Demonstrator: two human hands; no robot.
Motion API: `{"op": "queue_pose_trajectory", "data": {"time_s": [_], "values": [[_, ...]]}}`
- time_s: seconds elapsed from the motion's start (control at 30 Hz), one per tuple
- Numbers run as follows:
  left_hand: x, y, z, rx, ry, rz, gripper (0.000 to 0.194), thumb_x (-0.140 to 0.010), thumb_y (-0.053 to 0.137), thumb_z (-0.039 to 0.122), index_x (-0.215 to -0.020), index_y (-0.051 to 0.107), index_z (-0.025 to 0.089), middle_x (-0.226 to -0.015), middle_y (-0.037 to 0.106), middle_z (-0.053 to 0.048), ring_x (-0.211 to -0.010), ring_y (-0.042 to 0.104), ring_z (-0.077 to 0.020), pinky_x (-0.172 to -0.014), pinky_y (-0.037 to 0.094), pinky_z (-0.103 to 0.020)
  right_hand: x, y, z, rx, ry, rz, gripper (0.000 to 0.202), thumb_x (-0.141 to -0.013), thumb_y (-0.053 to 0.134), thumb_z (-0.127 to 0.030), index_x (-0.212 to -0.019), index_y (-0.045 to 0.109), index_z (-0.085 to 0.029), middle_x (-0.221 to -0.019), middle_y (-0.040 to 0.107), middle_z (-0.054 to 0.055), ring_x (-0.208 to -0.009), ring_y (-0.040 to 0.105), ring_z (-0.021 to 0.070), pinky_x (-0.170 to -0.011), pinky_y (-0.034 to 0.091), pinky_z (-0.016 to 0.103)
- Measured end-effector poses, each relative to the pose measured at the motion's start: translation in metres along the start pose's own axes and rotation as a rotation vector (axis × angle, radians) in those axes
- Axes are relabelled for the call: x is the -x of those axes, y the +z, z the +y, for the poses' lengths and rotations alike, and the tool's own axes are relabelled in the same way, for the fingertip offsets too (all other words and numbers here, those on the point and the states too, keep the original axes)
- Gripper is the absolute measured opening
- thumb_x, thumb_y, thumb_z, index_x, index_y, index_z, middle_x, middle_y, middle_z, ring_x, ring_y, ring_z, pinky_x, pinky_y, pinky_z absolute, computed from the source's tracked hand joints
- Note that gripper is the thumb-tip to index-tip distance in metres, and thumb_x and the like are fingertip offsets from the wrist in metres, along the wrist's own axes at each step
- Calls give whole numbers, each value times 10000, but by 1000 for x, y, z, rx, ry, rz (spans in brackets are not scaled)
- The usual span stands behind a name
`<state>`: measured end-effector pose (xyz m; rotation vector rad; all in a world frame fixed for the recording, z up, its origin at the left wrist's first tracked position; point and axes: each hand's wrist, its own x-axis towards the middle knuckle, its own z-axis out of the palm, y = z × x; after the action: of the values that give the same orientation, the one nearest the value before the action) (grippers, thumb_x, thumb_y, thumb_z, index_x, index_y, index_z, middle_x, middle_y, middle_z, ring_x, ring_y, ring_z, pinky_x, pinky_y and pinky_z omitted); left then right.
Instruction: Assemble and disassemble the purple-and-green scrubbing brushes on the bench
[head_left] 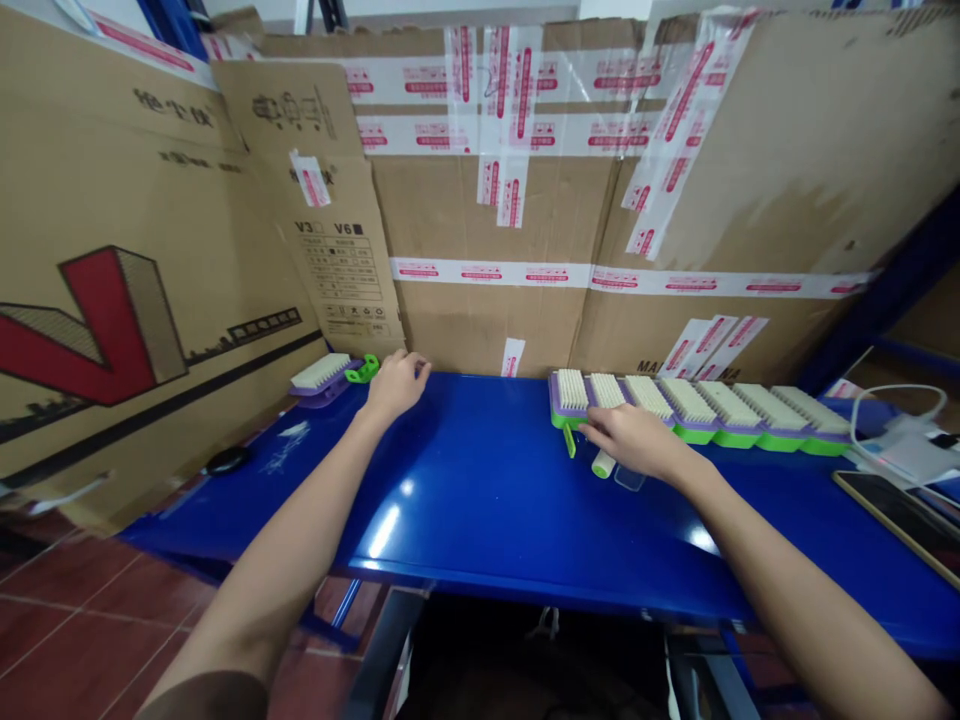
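Note:
My left hand (399,385) is at the back left of the blue table, beside a green plastic part (364,370); its fingers are curled and what they hold, if anything, cannot be made out. Left of that part lies a purple brush piece with pale bristles (322,372). My right hand (630,438) is closed in front of a row of bristled blocks on purple and green bases (694,402). Close to its fingertips are a small green strip (570,441) and a white cylinder with a green end (603,464). A clear piece (629,479) lies under the right hand.
Taped cardboard (487,220) walls the back and left of the blue table (480,490). A black round object (227,460) lies at the left edge. On the right are a phone (900,515) and a white device with cables (904,440).

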<state>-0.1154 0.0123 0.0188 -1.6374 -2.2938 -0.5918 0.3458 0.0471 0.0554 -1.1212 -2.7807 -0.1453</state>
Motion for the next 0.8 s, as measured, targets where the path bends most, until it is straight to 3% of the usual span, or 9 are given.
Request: {"op": "queue_pose_trajectory", "data": {"time_s": [0.17, 0.4, 0.63, 0.8], "values": [[6, 7, 23, 114, 149, -66, 406, -1137, 495, 483, -1242, 795, 231, -1242, 795, -119, -1151, 750, -299, -1022, 583, -387, 4, 0, 7, -53, -18, -76, 317, -1110, 650, -453, -907, 716, -219, -795, 742, 71, -685, 650, 224, -627, 290, 343], [19, 6, 40, 253, 331, -193, 380, -1116, 535, 489, -1209, 819, 254, -1225, 849, -78, -1043, 782, -253, -950, 575, -351, 10, -12, 22, -192, 4, -143, 402, -1006, 749, -591, -838, 614, -252, -732, 689, 29, -670, 618, 217, -610, 331, 341], [34, 7, 67, 338, 442, -293, 400, -1123, 524, 533, -1193, 820, 274, -1066, 865, -52, -913, 788, -232, -821, 555, -335, 14, -18, 30, -455, -9, -386, 301, -916, 783, -456, -937, 552, -265, -726, 689, -21, -638, 629, 191, -600, 401, 310], [41, 11, 77, 372, 484, -328, 380, -1123, 540, 520, -1151, 828, 274, -1061, 862, -49, -906, 782, -227, -816, 535, -335, 17, -17, 29, -575, -46, -447, 184, -893, 708, -277, -1009, 566, -261, -751, 685, -23, -657, 609, 182, -600, 432, 294]]}}
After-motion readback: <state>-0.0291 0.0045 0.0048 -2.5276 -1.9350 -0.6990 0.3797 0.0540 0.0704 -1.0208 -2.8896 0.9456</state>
